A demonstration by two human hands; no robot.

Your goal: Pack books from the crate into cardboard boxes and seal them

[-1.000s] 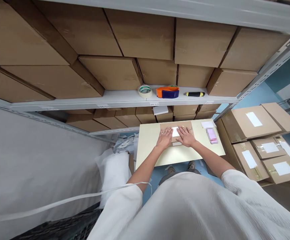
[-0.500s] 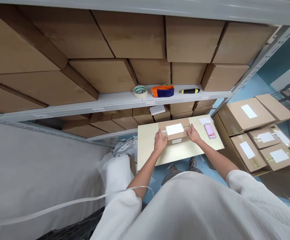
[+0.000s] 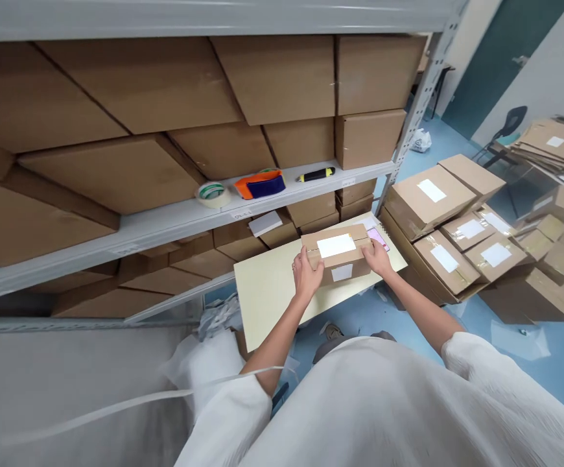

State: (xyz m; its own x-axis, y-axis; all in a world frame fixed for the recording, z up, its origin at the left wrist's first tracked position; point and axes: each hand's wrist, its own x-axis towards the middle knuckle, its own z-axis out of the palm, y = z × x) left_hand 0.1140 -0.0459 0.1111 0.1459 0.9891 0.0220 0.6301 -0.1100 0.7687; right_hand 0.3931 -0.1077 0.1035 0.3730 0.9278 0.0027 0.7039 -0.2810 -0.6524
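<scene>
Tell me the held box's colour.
The held box is brown, seen best in the head view.

Over the bench (image 3: 265, 285)'s middle, the left hand (image 3: 307, 275) and right hand (image 3: 376, 256) are flanking a box (image 3: 350, 261), while a phone (image 3: 378, 238) is lying near the right edge. Along the front edge of the shelf (image 3: 165, 225) behind, a tape roll (image 3: 214, 200), dispenser (image 3: 264, 185) and cutter (image 3: 316, 174) are sitting left to right. Parcels (image 3: 469, 229) are standing beyond the bench's right edge.

The left arm (image 3: 278, 334) and the right arm (image 3: 421, 311) are stretched forward and down. The left hand (image 3: 307, 274) and the right hand (image 3: 378, 258) are held apart, palms turned toward each other. Both hands are curled in a grip.
</scene>
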